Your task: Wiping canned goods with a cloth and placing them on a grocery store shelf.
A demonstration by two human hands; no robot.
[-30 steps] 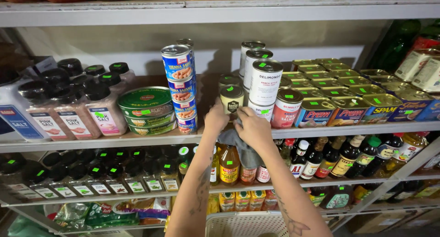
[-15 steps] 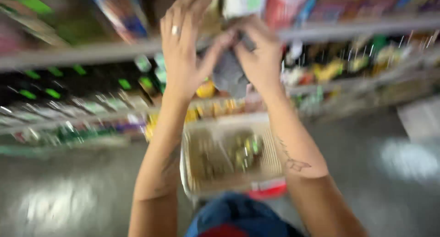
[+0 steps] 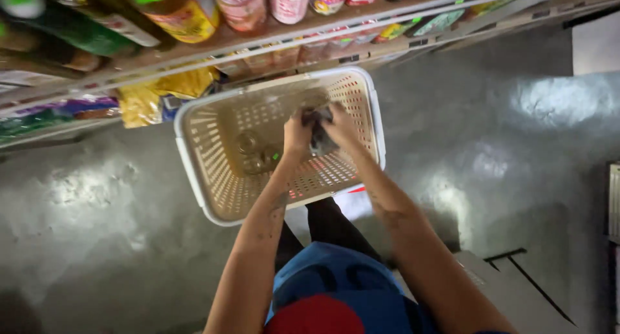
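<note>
Left to right: in the cream perforated basket (image 3: 213, 179) I see blurred cans (image 3: 255, 154) low on its left side. My left hand (image 3: 298, 132) and right hand (image 3: 340, 124) have their fingers clamped together on a dark, indistinct object (image 3: 318, 135) over the basket's centre. Bare grey floor (image 3: 516, 166) lies open to the right.

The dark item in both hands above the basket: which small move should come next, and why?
Probably lower it a little further and release. Both the left hand and right hand grip the dark item inside the beige basket, above its floor, where round cans already lie to the left.
</note>
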